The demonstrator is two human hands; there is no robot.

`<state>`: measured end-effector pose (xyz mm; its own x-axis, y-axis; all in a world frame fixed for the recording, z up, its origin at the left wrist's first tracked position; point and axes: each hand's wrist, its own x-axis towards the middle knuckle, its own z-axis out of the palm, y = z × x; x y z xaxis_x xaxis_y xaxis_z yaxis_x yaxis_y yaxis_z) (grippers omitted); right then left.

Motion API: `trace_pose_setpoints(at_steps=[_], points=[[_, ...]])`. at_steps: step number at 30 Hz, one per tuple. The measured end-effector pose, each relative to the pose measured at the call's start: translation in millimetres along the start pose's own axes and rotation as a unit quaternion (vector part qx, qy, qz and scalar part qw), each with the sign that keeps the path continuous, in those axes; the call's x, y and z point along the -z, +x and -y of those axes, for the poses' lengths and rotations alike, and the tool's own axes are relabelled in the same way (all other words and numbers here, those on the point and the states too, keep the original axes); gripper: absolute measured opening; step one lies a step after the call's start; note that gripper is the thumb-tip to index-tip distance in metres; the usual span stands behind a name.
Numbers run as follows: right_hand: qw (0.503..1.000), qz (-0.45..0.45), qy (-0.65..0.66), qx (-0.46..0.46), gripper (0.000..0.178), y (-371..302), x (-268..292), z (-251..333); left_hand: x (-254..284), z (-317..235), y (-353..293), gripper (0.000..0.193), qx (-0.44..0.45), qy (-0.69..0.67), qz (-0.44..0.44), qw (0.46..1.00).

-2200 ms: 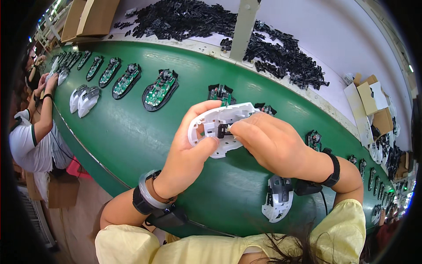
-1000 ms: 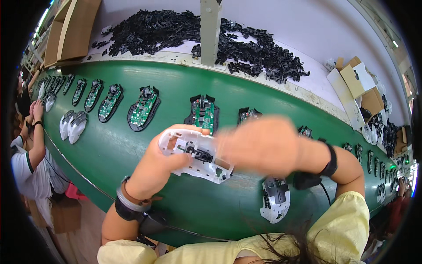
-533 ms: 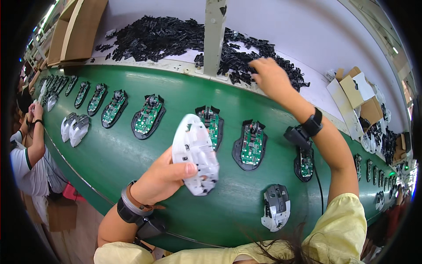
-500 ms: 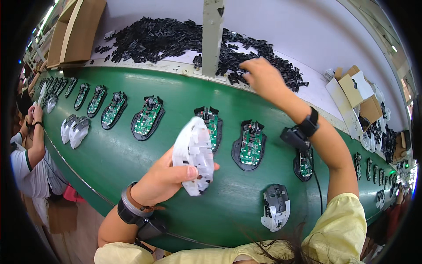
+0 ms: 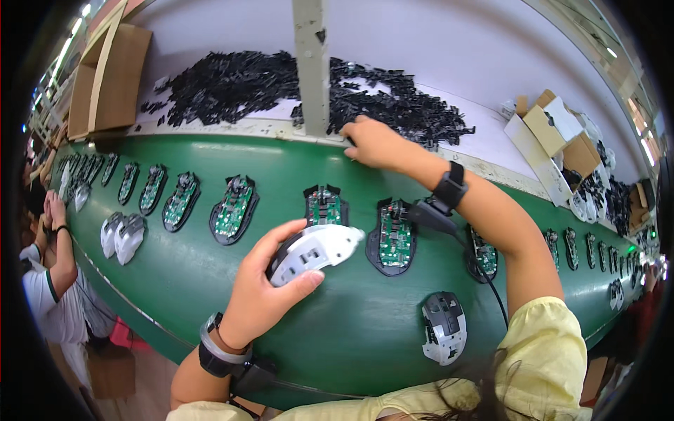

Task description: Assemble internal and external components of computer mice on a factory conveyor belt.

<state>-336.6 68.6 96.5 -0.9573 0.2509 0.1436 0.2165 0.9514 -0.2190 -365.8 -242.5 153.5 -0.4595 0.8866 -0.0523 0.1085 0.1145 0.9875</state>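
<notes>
My left hand [image 5: 261, 298] grips a white and black computer mouse top shell [image 5: 317, 251], tilted sideways above the green bench. Its fingers wrap round the dark side and the thumb presses the white edge. My right hand [image 5: 379, 143] is at the bench's far edge, in front of a heap of small black plastic parts [image 5: 393, 105]. Its fingers are drawn together, with a bit of something dark at their tips that is too small to name. Mouse bases with green circuit boards, one partly behind the shell [image 5: 325, 205] and another [image 5: 394, 242] to its right, lie between my hands.
Another white and grey mouse shell [image 5: 444, 326] rests at the near right. More mouse bases [image 5: 234, 210] line the bench leftward, near a pair of shells [image 5: 130, 238]. A grey post [image 5: 311, 70] rises at the back. Cardboard boxes [image 5: 123, 81] stand behind; a co-worker's hands [image 5: 55, 210] are at far left.
My right hand has come down and left from over the black parts, its fingers now drawn together. The shell in my left hand has turned from upright to lying sideways.
</notes>
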Motion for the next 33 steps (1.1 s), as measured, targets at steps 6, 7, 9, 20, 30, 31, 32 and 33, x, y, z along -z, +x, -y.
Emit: trace_pose_setpoints(at_steps=[6, 7, 9, 20, 30, 31, 32, 33], points=[[1.0, -0.026, -0.005, 0.006, 0.021, -12.2, 11.3, 3.4, 5.4, 2.7, 2.2, 0.056, -0.084, 0.094, -0.03, 0.992], [0.999, -0.028, -0.033, -0.004, 0.019, -14.4, 12.0, 6.3, 7.2, 3.2, 2.0, 0.057, -0.092, 0.107, -0.036, 0.989], [0.999, -0.035, -0.04, 0.007, 0.019, -18.6, 11.9, -4.1, 6.0, 1.4, 2.5, 0.056, -0.099, 0.11, -0.048, 0.988], [0.937, -0.099, 0.268, 0.202, 0.025, -101.2, 88.5, 149.2, 10.9, 0.4, 3.3, 0.054, -0.15, 0.095, -0.103, 0.979], [0.942, -0.093, 0.281, 0.158, 0.024, -107.1, 81.5, 139.8, 7.2, -2.0, 0.1, 0.055, -0.097, -0.017, -0.053, 0.994], [0.942, -0.11, 0.268, 0.168, 0.028, -107.5, 80.3, 140.7, 7.5, -4.5, -0.2, 0.054, -0.089, -0.025, -0.037, 0.995], [0.941, -0.128, 0.256, 0.178, 0.032, -107.4, 79.0, 141.6, 6.5, -3.3, -0.8, 0.054, -0.088, -0.025, -0.038, 0.995], [0.941, -0.131, 0.256, 0.178, 0.032, -104.7, 77.8, 143.0, 7.3, -0.9, 0.8, 0.053, -0.095, -0.059, -0.045, 0.993]])
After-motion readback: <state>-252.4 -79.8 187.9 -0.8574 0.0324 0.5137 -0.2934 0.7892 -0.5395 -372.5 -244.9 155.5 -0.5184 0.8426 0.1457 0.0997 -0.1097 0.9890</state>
